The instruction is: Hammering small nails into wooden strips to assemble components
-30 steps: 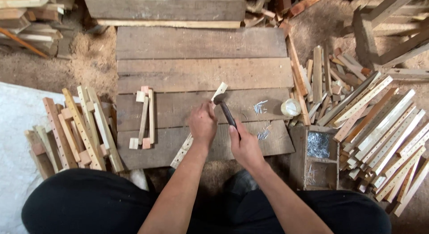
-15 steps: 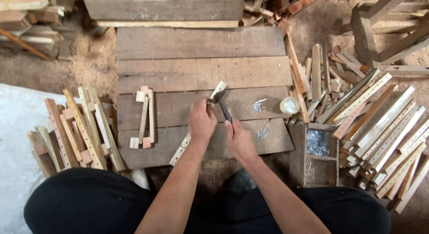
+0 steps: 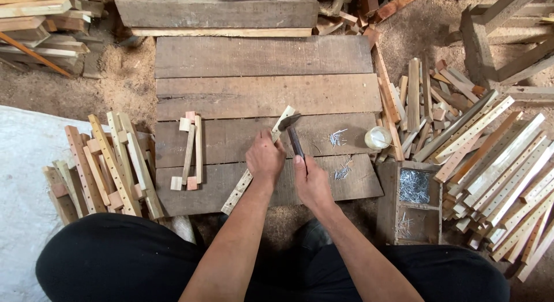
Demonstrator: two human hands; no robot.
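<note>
Left hand [image 3: 265,159] pinning long pale wooden slat w/ drilled holes [image 3: 258,161] diagonal on weathered plank work board [image 3: 259,94], right hand [image 3: 311,181] fist-closed round dark-handled steel hammer [image 3: 291,132], head over slat's far end, loose nails [image 3: 337,138] nearby.

My work surface is a platform of weathered planks [image 3: 259,94] laid side by side on the sawdust floor [image 3: 124,83]. Under my left hand [image 3: 264,159] a pale perforated slat [image 3: 254,163] lies diagonally on the planks. Left of that hand sits a small assembly of slats and blocks [image 3: 189,152]. Right of my right hand [image 3: 311,184] lie two loose clusters of nails [image 3: 340,155]; beyond them, at the platform's edge, a small round container [image 3: 377,138].
</note>
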